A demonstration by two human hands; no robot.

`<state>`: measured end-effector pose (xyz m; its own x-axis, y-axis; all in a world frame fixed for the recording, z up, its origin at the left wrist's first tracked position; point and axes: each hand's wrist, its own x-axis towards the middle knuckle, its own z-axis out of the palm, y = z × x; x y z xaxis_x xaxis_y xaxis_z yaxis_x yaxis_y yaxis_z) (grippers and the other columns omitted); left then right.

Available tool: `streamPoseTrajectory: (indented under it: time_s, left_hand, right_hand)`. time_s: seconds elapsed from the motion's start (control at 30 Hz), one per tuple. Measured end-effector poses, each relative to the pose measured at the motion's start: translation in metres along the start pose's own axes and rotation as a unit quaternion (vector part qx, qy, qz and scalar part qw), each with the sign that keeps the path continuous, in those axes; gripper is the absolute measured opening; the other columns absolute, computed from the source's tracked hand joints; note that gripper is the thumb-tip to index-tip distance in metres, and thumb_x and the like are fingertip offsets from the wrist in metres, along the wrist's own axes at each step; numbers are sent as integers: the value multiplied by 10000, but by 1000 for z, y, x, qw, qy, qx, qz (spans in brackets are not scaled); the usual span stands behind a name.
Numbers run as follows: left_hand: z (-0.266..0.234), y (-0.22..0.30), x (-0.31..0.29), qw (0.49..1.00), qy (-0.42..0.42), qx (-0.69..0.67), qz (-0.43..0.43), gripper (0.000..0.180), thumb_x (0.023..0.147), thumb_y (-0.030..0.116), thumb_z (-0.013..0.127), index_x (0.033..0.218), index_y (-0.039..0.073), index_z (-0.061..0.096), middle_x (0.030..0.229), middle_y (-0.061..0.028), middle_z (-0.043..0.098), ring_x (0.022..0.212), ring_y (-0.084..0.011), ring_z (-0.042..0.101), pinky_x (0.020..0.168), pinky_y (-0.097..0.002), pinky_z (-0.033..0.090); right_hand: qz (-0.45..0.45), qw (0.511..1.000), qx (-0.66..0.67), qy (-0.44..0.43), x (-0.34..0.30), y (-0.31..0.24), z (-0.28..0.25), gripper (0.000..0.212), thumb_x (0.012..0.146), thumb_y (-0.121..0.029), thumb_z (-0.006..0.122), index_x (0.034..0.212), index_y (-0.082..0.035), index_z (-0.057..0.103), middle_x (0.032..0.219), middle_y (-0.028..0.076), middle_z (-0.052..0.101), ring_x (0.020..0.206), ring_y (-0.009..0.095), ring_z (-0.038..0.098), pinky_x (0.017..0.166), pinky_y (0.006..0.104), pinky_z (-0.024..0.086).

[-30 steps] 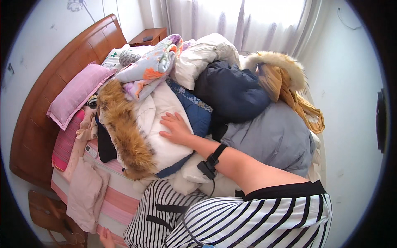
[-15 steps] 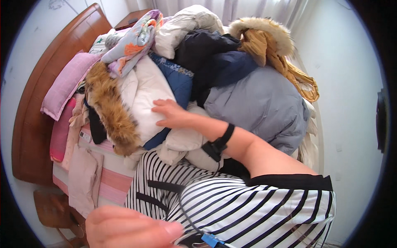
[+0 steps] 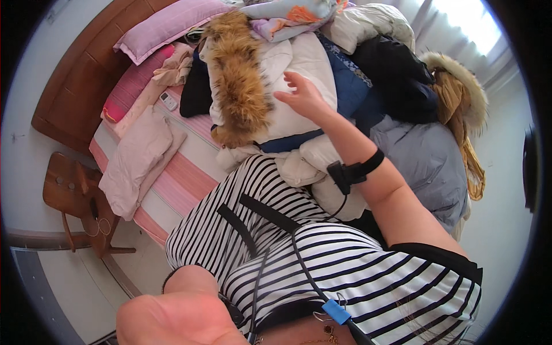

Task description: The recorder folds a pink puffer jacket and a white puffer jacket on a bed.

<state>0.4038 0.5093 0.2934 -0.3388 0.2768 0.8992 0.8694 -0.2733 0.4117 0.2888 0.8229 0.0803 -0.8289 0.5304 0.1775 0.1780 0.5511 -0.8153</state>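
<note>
1 white cloth [image 3: 313, 57] lies under the right hand [image 3: 306, 100] — brown fur [image 3: 237, 77] alongside.

Left-side head-worn fisheye here, looking steeply down. Wearer's striped outfit [image 3: 339, 256] is super close, bed [image 3: 187, 164] sits further out.

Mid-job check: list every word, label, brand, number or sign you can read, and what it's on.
Readable text: none.
White remote on the bed: any markings on it are too small to read.
Black device strapped to the right forearm: no legible text.
Blue clip on the striped top: no legible text.
</note>
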Motion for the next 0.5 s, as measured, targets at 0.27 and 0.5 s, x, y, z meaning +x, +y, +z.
streamPoseTrajectory:
  time_s: [0.27, 0.5]
  left_hand:
    - [-72, -36, -12, 1000, -16, 14, 10, 133, 830, 132, 536, 835, 8, 587, 675, -91, 579, 549, -173, 493, 509, -291, 371]
    - [-82, -156, -70, 929, 81, -16, -360, 165, 853, 14, 603, 1010, -2, 654, 803, -75, 650, 708, -120, 594, 665, -241, 487]
  right_hand:
    - [178, 982, 20, 59, 56, -13, 30, 970, 677, -409, 790, 1356, 92, 312, 1362, 250, 401, 1263, 313, 410, 1034, 390, 349]
    - [255, 835, 487, -25, 114, 32, 66, 412, 818, -100, 644, 1169, 46, 488, 1082, 150, 595, 882, 260, 631, 662, 390, 533]
